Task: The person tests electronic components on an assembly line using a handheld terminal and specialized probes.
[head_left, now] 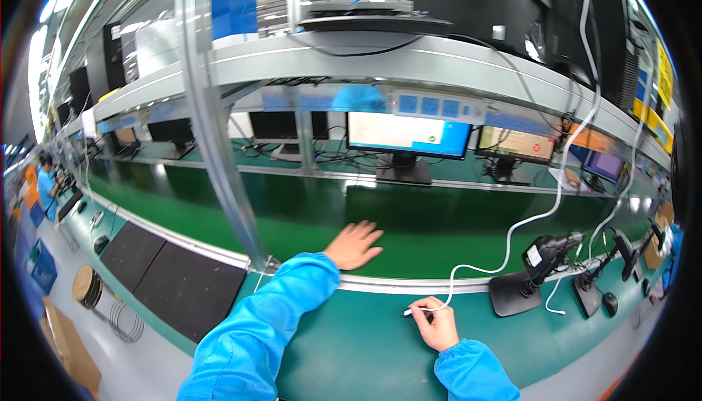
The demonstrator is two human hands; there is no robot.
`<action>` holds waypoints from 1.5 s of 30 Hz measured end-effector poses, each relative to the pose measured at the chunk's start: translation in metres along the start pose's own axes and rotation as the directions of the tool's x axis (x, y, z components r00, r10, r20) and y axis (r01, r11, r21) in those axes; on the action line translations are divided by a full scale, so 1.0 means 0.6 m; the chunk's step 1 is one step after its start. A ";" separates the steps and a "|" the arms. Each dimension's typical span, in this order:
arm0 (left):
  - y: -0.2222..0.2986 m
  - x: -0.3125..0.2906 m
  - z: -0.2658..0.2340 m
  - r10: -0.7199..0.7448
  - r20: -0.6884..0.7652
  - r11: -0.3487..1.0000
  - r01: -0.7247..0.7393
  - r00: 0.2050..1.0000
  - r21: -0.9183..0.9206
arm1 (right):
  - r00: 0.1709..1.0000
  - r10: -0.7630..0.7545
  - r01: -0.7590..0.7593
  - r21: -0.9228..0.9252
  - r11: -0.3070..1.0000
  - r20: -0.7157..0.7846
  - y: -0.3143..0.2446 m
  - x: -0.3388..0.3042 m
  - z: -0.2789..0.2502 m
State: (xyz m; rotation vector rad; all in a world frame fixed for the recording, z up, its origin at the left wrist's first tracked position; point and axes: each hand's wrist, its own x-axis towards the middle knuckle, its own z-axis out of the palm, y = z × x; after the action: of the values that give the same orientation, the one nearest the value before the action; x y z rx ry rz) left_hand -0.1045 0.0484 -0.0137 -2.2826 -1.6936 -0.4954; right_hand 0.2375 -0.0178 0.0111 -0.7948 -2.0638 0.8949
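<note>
A long green conveyor belt (pixel 439 247) ran across the scene, behind and below a grey metal shelf (pixel 395 51). In front of the belt stretched a teal workbench (pixel 344 350). On its left side lay 2 black panels (pixel 191 284), edge to edge. Beyond the belt, 2 lit monitors (pixel 408 135) stood side by side, the right 1 smaller in view. At the bench's right, 2 black stands (pixel 515 296) held dark devices, and a black mouse (pixel 610 304) sat near the farther stand. The left hand (pixel 353 245), its arm in a blue sleeve (pixel 252 328), was over the belt, palm down and fingers spread, gripping nothing; whether it touched the surface could not be told. The right hand (pixel 437 324) was above the bench's near part, thumb and fingers pinched around a white cable (pixel 510 233) just behind its tip (pixel 407 312). From there the cable looped up toward the shelf.
</note>
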 end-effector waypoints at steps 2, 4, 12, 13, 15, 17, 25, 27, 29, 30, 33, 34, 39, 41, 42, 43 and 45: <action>0.048 0.025 0.012 -0.054 0.094 0.995 0.061 0.994 -0.077 | 1.000 -0.006 0.006 -0.013 1.000 -0.022 0.006 -0.001 0.001; 0.089 0.052 0.013 -0.084 0.141 0.982 0.106 0.986 -0.155 | 1.000 -0.001 0.000 -0.018 1.000 -0.018 0.008 -0.004 -0.001; 0.107 0.094 0.037 -0.264 0.142 0.943 0.286 0.954 -0.169 | 1.000 0.002 -0.001 0.009 1.000 -0.026 0.001 -0.001 0.010; 0.107 0.095 0.041 -0.290 0.116 0.936 0.307 0.950 -0.172 | 1.000 -0.001 0.002 0.002 1.000 -0.024 0.000 0.000 0.010; 0.118 0.106 0.052 -0.297 0.105 0.934 0.311 0.949 -0.175 | 1.000 0.003 -0.003 -0.010 1.000 -0.018 -0.005 0.002 0.008; 0.135 0.119 0.049 -0.289 0.132 0.935 0.309 0.948 -0.175 | 1.000 0.012 -0.012 -0.014 1.000 -0.020 -0.002 0.001 0.005; 0.142 0.111 0.046 -0.349 0.210 0.921 0.375 0.913 -0.101 | 1.000 0.009 -0.009 -0.019 1.000 -0.026 -0.008 0.002 0.006; 0.142 0.107 0.047 -0.353 0.215 0.920 0.379 0.911 -0.099 | 1.000 0.022 -0.022 -0.027 0.999 -0.019 -0.012 0.000 0.004; 0.137 0.102 0.047 -0.360 0.218 0.918 0.386 0.907 -0.093 | 0.999 0.031 -0.032 -0.032 0.999 -0.010 -0.012 0.000 0.006; 0.137 0.100 0.047 -0.357 0.200 0.919 0.382 0.912 -0.100 | 0.999 0.030 -0.031 -0.019 0.999 -0.018 -0.009 -0.001 0.007; 0.135 0.099 0.043 -0.357 0.200 0.919 0.381 0.912 -0.099 | 0.999 0.024 -0.024 -0.011 1.000 -0.030 -0.001 -0.004 0.006; 0.134 0.099 0.041 -0.359 0.217 0.919 0.384 0.908 -0.090 | 0.999 0.017 -0.017 -0.017 1.000 -0.035 0.001 -0.004 0.006; 0.124 0.091 0.040 -0.362 0.211 0.917 0.388 0.908 -0.095 | 0.999 0.017 -0.017 -0.015 1.000 -0.034 0.003 -0.001 0.009; 0.120 0.089 0.040 -0.364 0.212 0.915 0.391 0.907 -0.100 | 0.999 0.011 -0.012 -0.021 1.000 -0.031 0.004 0.001 0.011; 0.117 0.089 0.039 -0.364 0.196 0.917 0.387 0.911 -0.098 | 0.999 0.010 -0.010 -0.021 1.000 -0.034 0.002 0.002 0.010; 0.115 0.088 0.038 -0.363 0.180 0.919 0.383 0.914 -0.095 | 0.999 0.007 -0.007 -0.021 1.000 -0.036 0.001 0.002 0.008; 0.116 0.087 0.038 -0.359 0.159 0.923 0.376 0.920 -0.088 | 0.999 -0.001 0.000 -0.022 1.000 -0.041 0.001 -0.001 0.004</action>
State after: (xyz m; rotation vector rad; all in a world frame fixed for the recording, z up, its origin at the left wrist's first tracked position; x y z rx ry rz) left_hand -0.0216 0.0831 -0.0126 -2.1190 -2.2394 -0.5307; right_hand 0.2359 -0.0190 0.0092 -0.8175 -2.0417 0.8498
